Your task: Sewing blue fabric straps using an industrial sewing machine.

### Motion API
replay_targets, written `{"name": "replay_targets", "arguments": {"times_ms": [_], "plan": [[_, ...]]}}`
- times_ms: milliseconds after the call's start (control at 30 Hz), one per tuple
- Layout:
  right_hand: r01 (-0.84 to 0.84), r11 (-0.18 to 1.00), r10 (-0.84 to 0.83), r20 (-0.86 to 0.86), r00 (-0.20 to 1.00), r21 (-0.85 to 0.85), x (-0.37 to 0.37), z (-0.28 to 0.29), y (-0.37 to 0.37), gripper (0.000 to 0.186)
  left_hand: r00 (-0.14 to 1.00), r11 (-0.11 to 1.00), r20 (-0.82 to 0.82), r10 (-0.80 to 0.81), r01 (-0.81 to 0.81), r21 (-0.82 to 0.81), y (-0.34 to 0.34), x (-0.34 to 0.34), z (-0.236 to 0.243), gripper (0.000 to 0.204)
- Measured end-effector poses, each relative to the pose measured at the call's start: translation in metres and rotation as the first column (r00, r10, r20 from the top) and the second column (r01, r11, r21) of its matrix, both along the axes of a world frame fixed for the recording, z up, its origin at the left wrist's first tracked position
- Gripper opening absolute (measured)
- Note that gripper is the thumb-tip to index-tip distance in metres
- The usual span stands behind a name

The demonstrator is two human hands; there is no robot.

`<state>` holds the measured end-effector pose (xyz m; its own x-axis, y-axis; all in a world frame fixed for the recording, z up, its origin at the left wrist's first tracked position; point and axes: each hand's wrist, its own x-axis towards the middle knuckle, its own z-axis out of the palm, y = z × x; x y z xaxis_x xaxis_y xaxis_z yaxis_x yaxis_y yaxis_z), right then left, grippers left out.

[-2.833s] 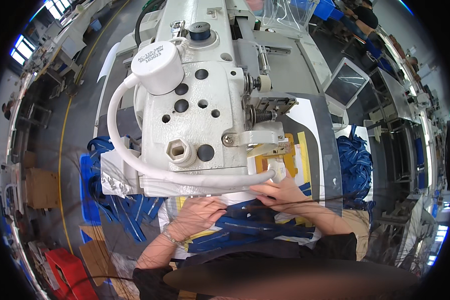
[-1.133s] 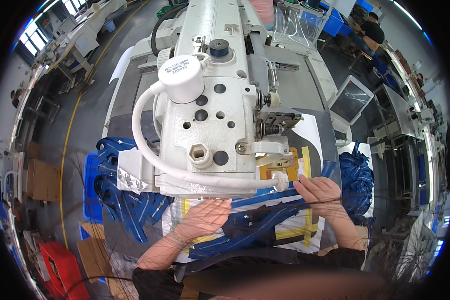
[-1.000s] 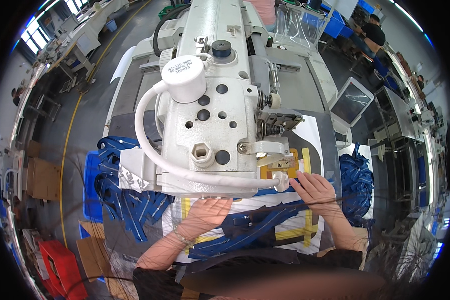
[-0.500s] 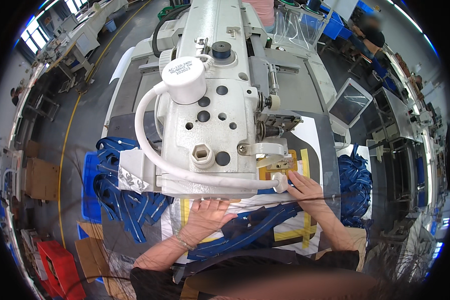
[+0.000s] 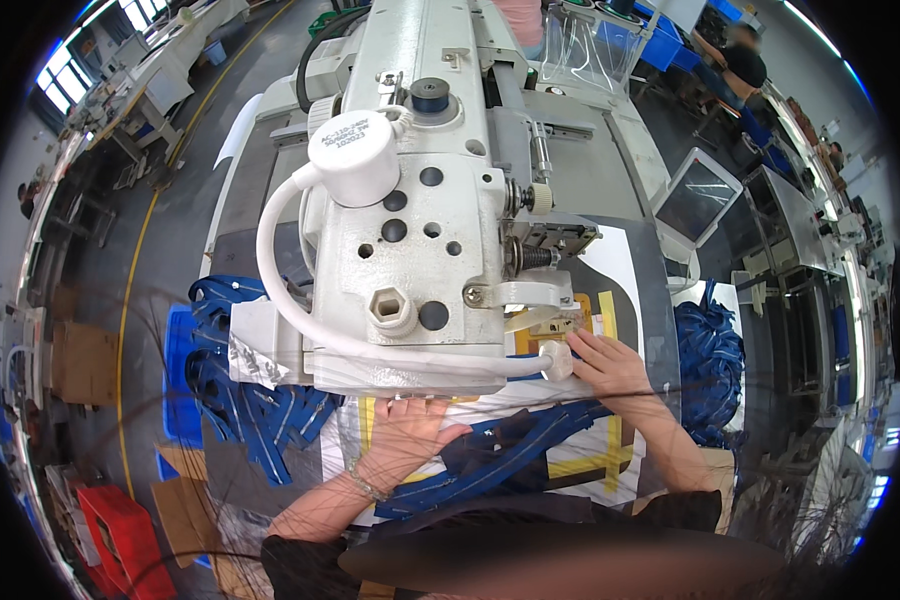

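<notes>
A white industrial sewing machine (image 5: pixel 410 260) fills the middle, its head hiding the sewing spot. My left hand (image 5: pixel 410 440) lies flat at the head's front edge, thumb apart, fingertips partly hidden under the machine. My right hand (image 5: pixel 610 370) stretches its fingers out beside the yellow plate (image 5: pixel 555 322), close to the tip of the white gooseneck lamp (image 5: pixel 557 361). Between my forearms a long blue zipper strip (image 5: pixel 505 460) runs slantwise across the white template sheet (image 5: pixel 625 485), which is edged with yellow tape. Part of a blue strip also shows near the lamp tip.
Blue zipper strips lie heaped at the left (image 5: pixel 260 410), by a blue bin (image 5: pixel 180 375). Another bundle of strips (image 5: pixel 710 365) sits at the right. A screen (image 5: pixel 698 200) stands beyond it. A red crate (image 5: pixel 125 540) and cardboard boxes (image 5: pixel 85 360) are on the floor.
The view has shifted slightly, so the machine sits a little further left. My right hand's fingers have moved slightly; my left hand stays at the machine's front edge.
</notes>
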<state>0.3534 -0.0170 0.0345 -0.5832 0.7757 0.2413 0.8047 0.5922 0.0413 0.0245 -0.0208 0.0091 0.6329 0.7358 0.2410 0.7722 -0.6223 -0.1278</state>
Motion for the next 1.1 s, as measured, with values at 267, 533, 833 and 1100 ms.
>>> {"name": "replay_targets", "arguments": {"times_ms": [267,533,833,1100], "plan": [[0.187,0.945,-0.191,0.011,0.982,-0.268,0.002,0.015,0.000,0.058,0.997,0.997,-0.056,0.051,-0.054,-0.050,0.001,0.002,0.001,0.072],[0.122,0.891,-0.194,-0.125,0.973,-0.437,0.003,0.055,-0.004,0.051,0.997,0.993,-0.061,0.057,-0.063,-0.096,0.000,0.002,0.001,0.067],[-0.083,0.819,-0.262,-0.500,0.826,-0.568,-0.065,0.035,0.061,0.028,0.880,0.887,0.195,-0.432,0.375,0.269,-0.003,-0.007,0.019,0.054],[0.222,0.855,-0.341,-0.186,0.921,-0.469,-0.116,0.010,0.114,0.035,0.772,0.822,0.284,-0.569,0.519,0.235,0.000,-0.013,0.020,0.035]]}}
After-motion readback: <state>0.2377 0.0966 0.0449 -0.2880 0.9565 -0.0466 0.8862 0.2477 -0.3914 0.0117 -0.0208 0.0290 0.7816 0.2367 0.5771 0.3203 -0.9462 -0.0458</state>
